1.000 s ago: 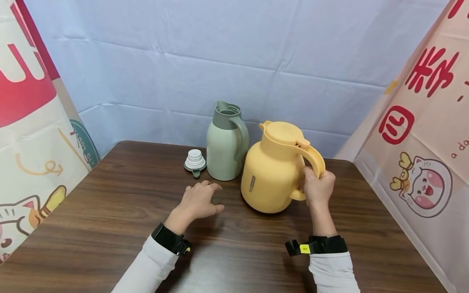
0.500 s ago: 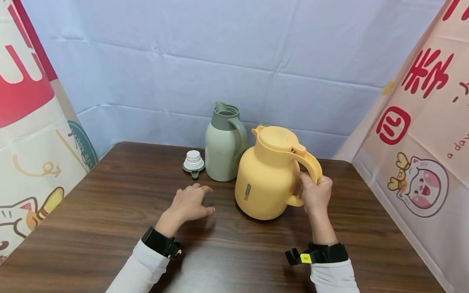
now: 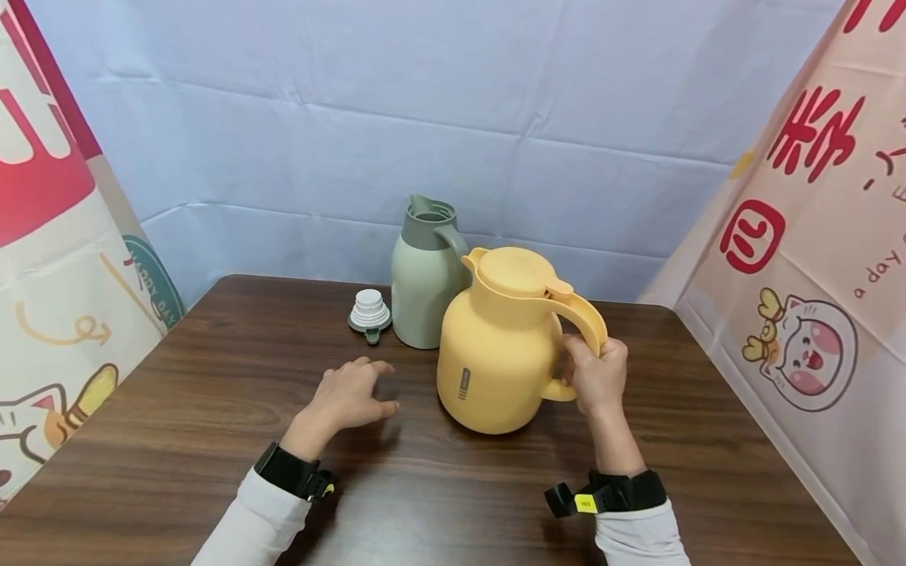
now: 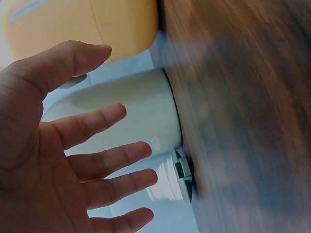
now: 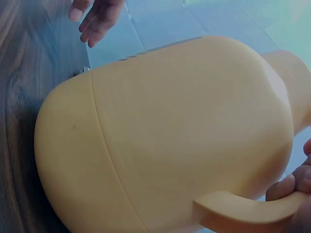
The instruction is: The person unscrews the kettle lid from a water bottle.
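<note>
My right hand [image 3: 599,377] grips the handle of a yellow thermos jug [image 3: 499,362], its lid on and its body slightly tilted. In the right wrist view the yellow jug [image 5: 170,131] fills most of the picture, with a few fingers [image 5: 286,187] around the handle at the edge. Left of the jug, my left hand [image 3: 347,397] hovers over the table, fingers spread and holding nothing. A pale green thermos jug [image 3: 425,291] stands upright behind, its top uncovered. Beside it a white-and-green stopper [image 3: 370,314] lies on the table. The left wrist view shows the open left palm [image 4: 39,170].
The dark wood table [image 3: 212,409] carries the jugs. A pale blue cloth [image 3: 340,141] hangs behind its back edge. Printed cloths hang at the left [image 3: 49,275] and right [image 3: 800,259] sides.
The right hand has brought the yellow jug left and nearer, so it now overlaps the green jug in the head view. The left hand has shifted left, fingers still spread.
</note>
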The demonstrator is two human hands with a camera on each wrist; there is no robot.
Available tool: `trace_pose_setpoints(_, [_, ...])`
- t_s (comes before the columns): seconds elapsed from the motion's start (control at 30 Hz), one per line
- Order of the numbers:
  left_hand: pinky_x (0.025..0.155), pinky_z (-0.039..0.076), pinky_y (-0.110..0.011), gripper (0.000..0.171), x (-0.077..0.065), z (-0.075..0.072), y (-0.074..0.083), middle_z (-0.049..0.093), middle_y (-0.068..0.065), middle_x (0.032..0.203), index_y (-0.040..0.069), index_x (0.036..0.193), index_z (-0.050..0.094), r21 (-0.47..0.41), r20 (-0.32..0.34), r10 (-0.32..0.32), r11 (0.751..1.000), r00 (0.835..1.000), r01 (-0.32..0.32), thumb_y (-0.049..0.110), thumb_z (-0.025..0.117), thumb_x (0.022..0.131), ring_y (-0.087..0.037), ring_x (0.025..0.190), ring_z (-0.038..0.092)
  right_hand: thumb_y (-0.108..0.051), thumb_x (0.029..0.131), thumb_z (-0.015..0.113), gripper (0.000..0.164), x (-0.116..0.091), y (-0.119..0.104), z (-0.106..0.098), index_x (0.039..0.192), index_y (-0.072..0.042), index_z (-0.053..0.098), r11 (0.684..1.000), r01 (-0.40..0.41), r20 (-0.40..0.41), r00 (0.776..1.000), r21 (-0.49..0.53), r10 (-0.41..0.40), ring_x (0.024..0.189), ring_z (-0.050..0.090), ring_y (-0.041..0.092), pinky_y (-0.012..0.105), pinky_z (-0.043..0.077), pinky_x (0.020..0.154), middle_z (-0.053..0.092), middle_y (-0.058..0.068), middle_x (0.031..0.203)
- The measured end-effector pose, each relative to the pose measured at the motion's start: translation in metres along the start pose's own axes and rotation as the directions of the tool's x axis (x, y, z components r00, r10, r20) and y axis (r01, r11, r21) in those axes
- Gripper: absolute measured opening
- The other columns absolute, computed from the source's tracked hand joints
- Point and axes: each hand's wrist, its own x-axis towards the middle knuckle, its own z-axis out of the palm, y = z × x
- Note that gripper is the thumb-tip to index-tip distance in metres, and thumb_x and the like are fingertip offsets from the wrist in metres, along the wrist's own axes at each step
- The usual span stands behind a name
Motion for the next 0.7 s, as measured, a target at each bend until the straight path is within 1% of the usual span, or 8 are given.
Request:
trace_pose_setpoints(0.07, [0.076,0.041,-0.053,0.054,-0.001,0.000,-0.002,0.058,-0.007,0.112,0.013,0.123,0.061,0.003,0.001,-0.003,1.000,1.000,0.003,0.037,0.073,0.076,-0.029,0.099,0.056,0.013,0.081,0.048,0.039,-0.001,0.000,0.001,0.047,-0.002,0.041,1.000,-0.008,0.019,1.000,0.013,0.008,0.027,0.029,0.008,0.022,0.028,0.029,0.033,-0.001,0.035])
trace_pose_setpoints(0.13, [0.076,0.041,-0.054,0.054,-0.002,0.000,-0.003,0.058,-0.008,0.112,0.013,0.123,0.061,0.007,0.001,-0.005,1.000,1.000,0.005,0.038,0.073,0.076,-0.029,0.099,0.056,0.012,0.081,0.048,0.038,-0.002,0.000,0.002,0.047,-0.002,0.040,1.000,-0.013,0.032,0.999,0.018,0.013,0.027,0.028,0.008,0.022,0.027,0.029,0.032,-0.001,0.035])
trace_pose_setpoints(0.2, [0.075,0.041,-0.054,0.054,-0.004,0.000,-0.005,0.058,-0.008,0.112,0.013,0.123,0.061,0.012,0.000,-0.006,1.000,1.000,0.006,0.038,0.073,0.076,-0.029,0.098,0.056,0.012,0.081,0.048,0.036,-0.003,0.000,0.004,0.048,0.001,0.039,1.000,-0.015,0.044,0.999,0.023,0.014,0.027,0.029,0.008,0.022,0.028,0.029,0.032,-0.001,0.035])
trace_pose_setpoints(0.33, [0.074,0.041,-0.054,0.054,-0.007,-0.001,-0.009,0.058,-0.008,0.111,0.013,0.123,0.061,0.025,-0.005,-0.008,1.000,1.000,0.008,0.038,0.073,0.076,-0.030,0.098,0.057,0.012,0.081,0.049,0.031,-0.005,0.000,0.007,0.053,0.013,0.035,0.999,-0.011,0.067,0.998,0.037,0.009,0.028,0.030,0.009,0.023,0.028,0.029,0.034,-0.001,0.036])
trace_pose_setpoints(0.43, [0.073,0.042,-0.054,0.054,-0.009,-0.003,-0.013,0.058,-0.008,0.112,0.012,0.123,0.061,0.021,-0.011,-0.006,1.000,1.000,0.007,0.037,0.073,0.077,-0.030,0.098,0.057,0.013,0.081,0.049,0.030,-0.007,0.001,0.010,0.055,0.017,0.034,0.999,-0.006,0.086,0.996,0.039,0.003,0.028,0.031,0.009,0.023,0.028,0.030,0.034,-0.001,0.036])
trace_pose_setpoints(0.5, [0.073,0.042,-0.054,0.054,-0.011,-0.005,-0.015,0.058,-0.008,0.112,0.012,0.123,0.061,0.019,-0.016,-0.009,1.000,1.000,0.009,0.037,0.073,0.077,-0.030,0.098,0.056,0.013,0.081,0.049,0.032,-0.008,0.002,0.013,0.052,0.013,0.035,0.999,-0.004,0.104,0.995,0.043,0.000,0.028,0.031,0.009,0.022,0.028,0.030,0.034,-0.001,0.036])
trace_pose_setpoints(0.63, [0.075,0.041,-0.056,0.054,-0.012,-0.007,-0.020,0.058,-0.009,0.112,0.012,0.123,0.061,0.022,-0.022,-0.022,1.000,1.000,0.022,0.037,0.073,0.077,-0.030,0.100,0.056,0.013,0.082,0.049,0.037,-0.010,0.001,0.018,0.049,0.000,0.040,0.999,-0.002,0.137,0.991,0.049,-0.005,0.028,0.030,0.008,0.021,0.028,0.031,0.033,-0.001,0.036])
trace_pose_setpoints(0.7, [0.075,0.041,-0.057,0.054,-0.013,-0.008,-0.022,0.058,-0.009,0.113,0.012,0.123,0.061,0.024,-0.022,-0.027,0.999,0.999,0.027,0.037,0.073,0.076,-0.031,0.101,0.056,0.012,0.082,0.049,0.038,-0.011,0.001,0.021,0.048,-0.003,0.041,0.999,0.003,0.149,0.989,0.053,-0.011,0.028,0.030,0.008,0.021,0.028,0.030,0.033,-0.001,0.036])
